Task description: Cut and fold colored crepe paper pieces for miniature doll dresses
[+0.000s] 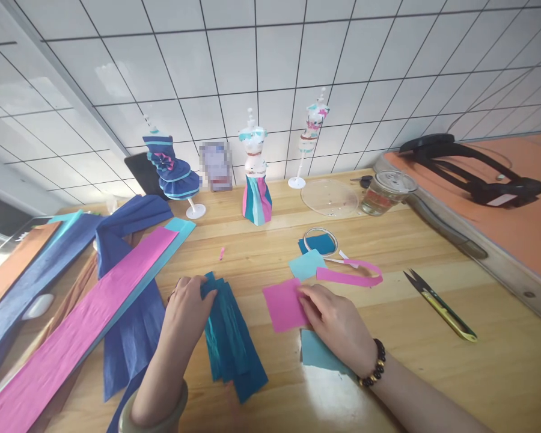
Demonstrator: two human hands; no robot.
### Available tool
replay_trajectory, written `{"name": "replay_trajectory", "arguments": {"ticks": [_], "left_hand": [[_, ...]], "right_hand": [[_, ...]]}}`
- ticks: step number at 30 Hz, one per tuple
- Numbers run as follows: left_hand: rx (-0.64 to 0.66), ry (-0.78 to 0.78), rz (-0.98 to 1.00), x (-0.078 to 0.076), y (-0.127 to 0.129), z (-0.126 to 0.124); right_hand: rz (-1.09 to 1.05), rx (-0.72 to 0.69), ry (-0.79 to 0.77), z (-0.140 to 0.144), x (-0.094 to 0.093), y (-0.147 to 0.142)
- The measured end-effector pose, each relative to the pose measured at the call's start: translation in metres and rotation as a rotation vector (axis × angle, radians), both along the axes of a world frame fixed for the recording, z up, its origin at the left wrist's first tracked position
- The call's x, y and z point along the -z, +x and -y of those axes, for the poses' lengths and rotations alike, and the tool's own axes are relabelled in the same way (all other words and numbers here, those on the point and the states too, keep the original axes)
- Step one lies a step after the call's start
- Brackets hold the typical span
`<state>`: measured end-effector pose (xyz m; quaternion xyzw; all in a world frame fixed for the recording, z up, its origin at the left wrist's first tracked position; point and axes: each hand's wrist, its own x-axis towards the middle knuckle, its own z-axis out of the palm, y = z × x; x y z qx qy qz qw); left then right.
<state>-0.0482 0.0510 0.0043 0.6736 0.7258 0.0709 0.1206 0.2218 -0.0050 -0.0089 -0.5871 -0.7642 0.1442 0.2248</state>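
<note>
My left hand point(187, 313) is closed at the upper end of several overlapping teal crepe paper strips point(234, 343), thumb on top. The strips lie fanned on the table. My right hand point(336, 316), with a dark bead bracelet at the wrist, pinches the right edge of a pink paper square point(284, 305). Partly under that hand lies a pale teal paper piece point(320, 350). Just beyond the square are a light blue paper piece point(305, 264), a curled pink strip point(356, 272) and a tape ring point(334, 240) over dark teal paper point(318, 243).
Thread snips point(442, 307) lie at right. Three small dress forms point(174, 162) point(256, 156) point(313, 129) stand along the tiled wall. A glass jar point(383, 193) and a clear disc point(329, 198) sit at the back right. Long crepe paper lengths point(94, 300) cover the left side.
</note>
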Motion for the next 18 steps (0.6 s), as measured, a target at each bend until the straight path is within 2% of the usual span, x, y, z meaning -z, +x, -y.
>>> {"name": "replay_trajectory", "arguments": {"ticks": [4, 10, 14, 18], "left_hand": [[-0.005, -0.069, 0.044, 0.005, -0.003, -0.002], [-0.022, -0.076, 0.055, 0.006, -0.007, -0.004], [-0.027, -0.121, 0.084, 0.002, -0.006, -0.004], [-0.008, -0.099, 0.106, -0.005, -0.003, -0.002]], "right_hand": [[0.05, -0.008, 0.017, 0.001, 0.0, 0.0], [0.098, 0.008, 0.038, 0.001, -0.003, -0.001], [0.114, 0.023, 0.057, 0.001, -0.004, 0.0], [0.099, 0.039, 0.072, 0.0, -0.005, 0.002]]}}
